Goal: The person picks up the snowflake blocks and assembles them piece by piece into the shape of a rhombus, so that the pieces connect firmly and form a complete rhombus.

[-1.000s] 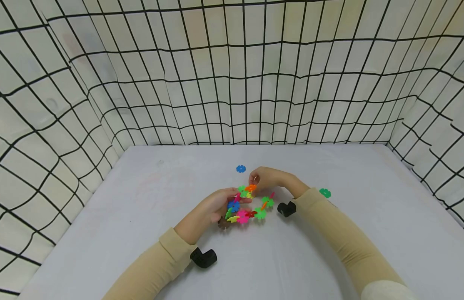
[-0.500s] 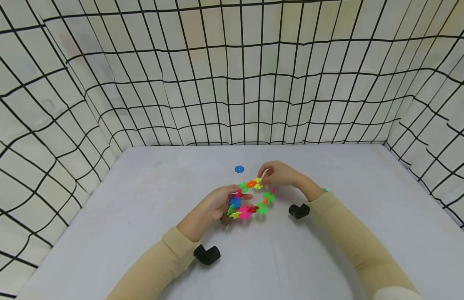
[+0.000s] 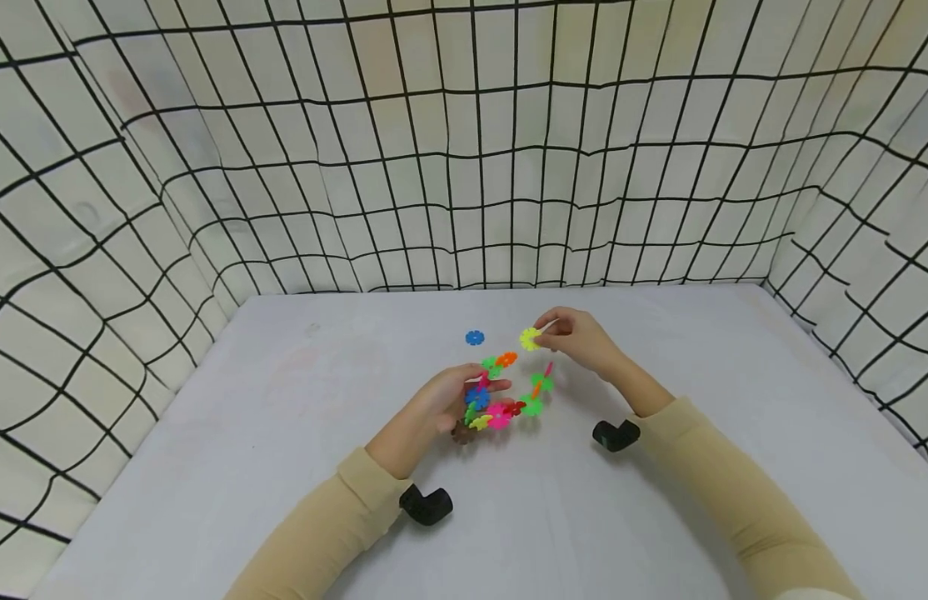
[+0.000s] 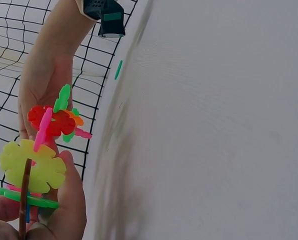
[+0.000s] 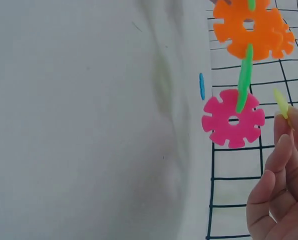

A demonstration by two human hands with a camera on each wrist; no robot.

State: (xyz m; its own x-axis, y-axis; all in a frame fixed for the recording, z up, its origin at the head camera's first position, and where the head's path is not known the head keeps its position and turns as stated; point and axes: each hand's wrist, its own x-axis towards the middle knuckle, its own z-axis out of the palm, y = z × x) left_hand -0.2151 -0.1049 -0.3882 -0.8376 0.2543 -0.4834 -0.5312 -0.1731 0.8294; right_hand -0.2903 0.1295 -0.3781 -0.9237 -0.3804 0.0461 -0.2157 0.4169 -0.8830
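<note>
A curved chain of notched, flower-shaped interlocking plastic discs (image 3: 499, 416) hangs above the table, open at its far right. The left hand (image 3: 439, 398) grips it by its left side, around the blue and green discs; a brown disc (image 3: 464, 432) hangs at the near end. Beyond the chain's gap, the right hand (image 3: 584, 340) pinches a single yellow disc (image 3: 530, 338) between thumb and forefinger, apart from the orange disc (image 3: 507, 359). In the right wrist view this yellow disc (image 5: 281, 103) is edge-on, near the chain's pink disc (image 5: 233, 131).
A loose blue disc (image 3: 475, 337) lies on the white table (image 3: 284, 450) behind the hands. A green disc (image 4: 118, 70) lies on the table in the left wrist view. Black wrist cameras (image 3: 426, 506) stick out from both wrists. A white backdrop with black grid netting (image 3: 471, 167) surrounds the table.
The yellow disc has come off the orange disc, and the right hand has carried it up and to the right. The left hand still holds the chain, shifting only slightly.
</note>
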